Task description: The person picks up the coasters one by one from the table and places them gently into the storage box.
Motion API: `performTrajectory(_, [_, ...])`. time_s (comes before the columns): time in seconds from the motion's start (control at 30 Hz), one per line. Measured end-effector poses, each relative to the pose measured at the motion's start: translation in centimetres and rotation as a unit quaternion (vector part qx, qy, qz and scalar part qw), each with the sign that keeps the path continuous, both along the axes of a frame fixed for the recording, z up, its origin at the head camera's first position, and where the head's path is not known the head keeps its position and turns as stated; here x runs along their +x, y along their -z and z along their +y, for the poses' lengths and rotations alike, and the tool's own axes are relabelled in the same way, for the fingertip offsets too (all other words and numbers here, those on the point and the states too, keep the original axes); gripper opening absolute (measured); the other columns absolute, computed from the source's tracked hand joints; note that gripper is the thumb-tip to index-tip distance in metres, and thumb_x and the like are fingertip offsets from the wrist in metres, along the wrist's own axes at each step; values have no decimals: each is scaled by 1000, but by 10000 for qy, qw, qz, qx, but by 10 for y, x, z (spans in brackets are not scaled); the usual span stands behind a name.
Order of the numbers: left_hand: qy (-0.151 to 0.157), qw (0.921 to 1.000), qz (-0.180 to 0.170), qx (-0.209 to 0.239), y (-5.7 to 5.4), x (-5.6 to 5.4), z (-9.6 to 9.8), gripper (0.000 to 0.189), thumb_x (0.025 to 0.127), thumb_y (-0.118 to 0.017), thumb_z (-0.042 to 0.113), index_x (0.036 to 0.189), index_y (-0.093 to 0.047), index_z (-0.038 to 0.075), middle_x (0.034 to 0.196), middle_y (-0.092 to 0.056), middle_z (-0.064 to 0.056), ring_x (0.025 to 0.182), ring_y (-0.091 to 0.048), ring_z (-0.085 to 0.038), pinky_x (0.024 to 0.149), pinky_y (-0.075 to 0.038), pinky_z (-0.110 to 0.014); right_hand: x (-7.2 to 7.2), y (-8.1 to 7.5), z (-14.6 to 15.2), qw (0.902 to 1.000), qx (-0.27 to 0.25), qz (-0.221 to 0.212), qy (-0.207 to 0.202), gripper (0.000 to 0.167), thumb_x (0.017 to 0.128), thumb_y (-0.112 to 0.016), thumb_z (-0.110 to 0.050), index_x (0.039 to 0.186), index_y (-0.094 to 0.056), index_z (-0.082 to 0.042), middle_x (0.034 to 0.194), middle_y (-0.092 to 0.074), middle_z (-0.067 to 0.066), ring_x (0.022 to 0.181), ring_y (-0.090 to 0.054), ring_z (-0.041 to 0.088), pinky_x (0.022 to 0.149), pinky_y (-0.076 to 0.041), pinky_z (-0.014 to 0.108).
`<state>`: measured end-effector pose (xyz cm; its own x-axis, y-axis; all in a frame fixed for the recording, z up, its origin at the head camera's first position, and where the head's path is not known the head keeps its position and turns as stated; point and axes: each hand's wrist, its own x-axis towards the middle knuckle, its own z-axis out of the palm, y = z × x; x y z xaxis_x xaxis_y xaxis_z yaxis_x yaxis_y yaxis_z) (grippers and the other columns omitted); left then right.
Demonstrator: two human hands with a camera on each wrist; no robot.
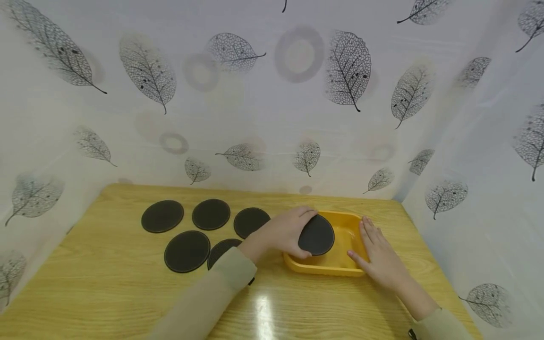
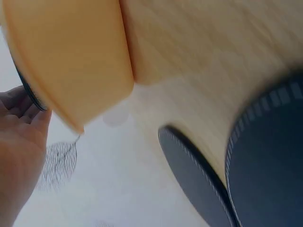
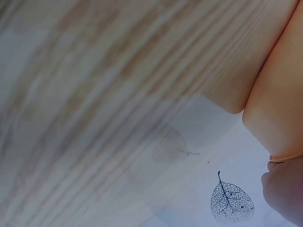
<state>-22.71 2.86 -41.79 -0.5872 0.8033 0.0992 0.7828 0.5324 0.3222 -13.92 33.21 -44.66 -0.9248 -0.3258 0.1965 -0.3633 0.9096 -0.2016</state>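
Observation:
A round black coaster [image 1: 317,235] with a stitched edge is gripped by my left hand [image 1: 290,232], thumb at its near side and fingers at its far side. It is held over the left part of a yellow plastic basin [image 1: 327,270]. In the left wrist view, the coaster's edge [image 2: 29,87] shows past the basin's rim, with the hand [image 2: 21,146] beside it. My right hand [image 1: 381,257] rests on the basin's right rim, fingers extended along it and thumb over the inside. Only a bit of that hand [image 3: 286,189] appears in the right wrist view.
Several more black coasters lie flat on the wooden table [image 1: 127,293] to the left, among them a far-left one [image 1: 162,216] and a near one [image 1: 187,251]. My left forearm partly covers another coaster [image 1: 223,248]. A leaf-patterned curtain [image 1: 263,108] stands behind the table and along its right side.

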Motion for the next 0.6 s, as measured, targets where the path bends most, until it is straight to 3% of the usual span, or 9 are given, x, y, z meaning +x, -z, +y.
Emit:
performTrajectory(0.13, [-20, 9993, -5, -364, 3, 3, 13, 108, 82, -84, 52, 165, -34, 5, 170, -38, -13, 155, -43, -27, 124, -45, -38, 0, 0, -1, 10000, 1, -10, 1, 89, 105, -61, -44, 161, -27, 16, 173, -18, 33, 159, -24, 51, 136, 6, 30])
performTrajectory(0.43, [-170, 9921, 41, -1242, 12, 5, 31, 105, 85, -83, 57, 166, -35, 9, 170, -38, -7, 156, -40, -21, 125, -42, -31, 0, 2, 3, 9999, -43, -137, 84, 90, 105, -60, -45, 162, -24, 14, 174, -15, 30, 161, -20, 49, 137, 5, 33])
performTrajectory(0.6, [-243, 9852, 275, -1672, 16, 6, 35, 106, 84, -83, 60, 165, -36, 8, 166, -43, -7, 153, -45, -20, 122, -45, -29, -1, 1, 1, 9997, -35, -209, 124, 89, 106, -59, -45, 163, -23, 14, 175, -13, 29, 162, -19, 48, 136, 6, 33])
